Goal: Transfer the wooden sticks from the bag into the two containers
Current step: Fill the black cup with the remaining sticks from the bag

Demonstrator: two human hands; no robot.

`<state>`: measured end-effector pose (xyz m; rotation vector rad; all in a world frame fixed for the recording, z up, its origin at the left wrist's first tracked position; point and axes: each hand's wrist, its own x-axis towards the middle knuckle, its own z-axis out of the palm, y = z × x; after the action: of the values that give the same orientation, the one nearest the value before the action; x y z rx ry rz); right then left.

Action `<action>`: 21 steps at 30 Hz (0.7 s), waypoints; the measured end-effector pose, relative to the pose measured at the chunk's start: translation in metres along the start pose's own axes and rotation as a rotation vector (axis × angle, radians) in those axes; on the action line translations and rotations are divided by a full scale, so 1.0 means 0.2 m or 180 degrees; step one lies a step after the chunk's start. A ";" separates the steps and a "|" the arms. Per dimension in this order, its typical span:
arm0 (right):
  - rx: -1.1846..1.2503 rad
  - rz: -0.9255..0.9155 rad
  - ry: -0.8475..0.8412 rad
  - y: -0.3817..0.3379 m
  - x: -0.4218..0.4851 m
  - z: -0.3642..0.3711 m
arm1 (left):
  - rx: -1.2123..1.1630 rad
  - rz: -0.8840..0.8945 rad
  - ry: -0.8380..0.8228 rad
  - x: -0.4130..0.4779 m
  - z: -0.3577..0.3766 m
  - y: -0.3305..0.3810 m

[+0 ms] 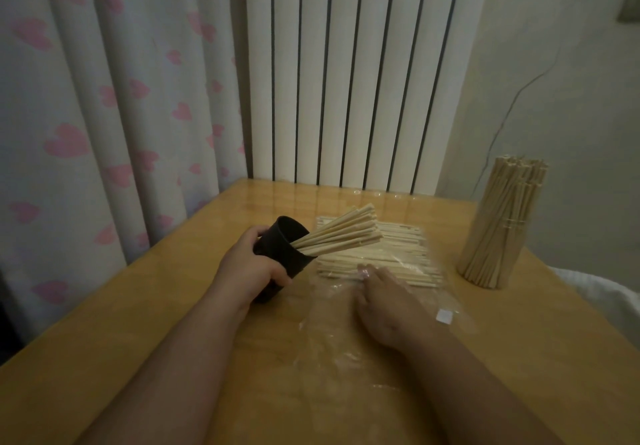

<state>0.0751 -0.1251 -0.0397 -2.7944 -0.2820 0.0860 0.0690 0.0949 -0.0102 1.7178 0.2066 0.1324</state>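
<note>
PLACE: home, a domestic room | EVIDENCE: pale curtain (104, 115) printed with pink hearts, hanging at left | white column radiator (346, 80) against back wall | glossy wooden table (156, 299) set in the corner | white quilted fabric (595, 292) at right edge | thin cable (512, 99) trailing down plain wall (581, 115)

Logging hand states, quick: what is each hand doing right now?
Left hand: grips the tilted black cup.
Right hand: open, resting on the clear bag.

A curtain (104, 98) with pink hearts hung beyond the desk's (156, 306) left edge. A white ribbed radiator (346, 80) stood behind its far edge, and a thin cable (512, 101) ran down the wall (581, 115).
</note>
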 end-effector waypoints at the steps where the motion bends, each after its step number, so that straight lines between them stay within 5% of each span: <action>1: 0.0028 0.0005 0.0060 0.01 0.02 0.01 | -0.0001 -0.0005 0.0012 0.00 0.00 0.00; 21: -0.0411 0.0189 0.0435 0.00 0.05 0.02 | 0.0024 0.0043 -0.0026 0.00 0.00 -0.01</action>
<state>0.0843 -0.1231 -0.0432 -2.9197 -0.1768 -0.1130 0.0696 0.0949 -0.0120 1.7273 0.1896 0.1348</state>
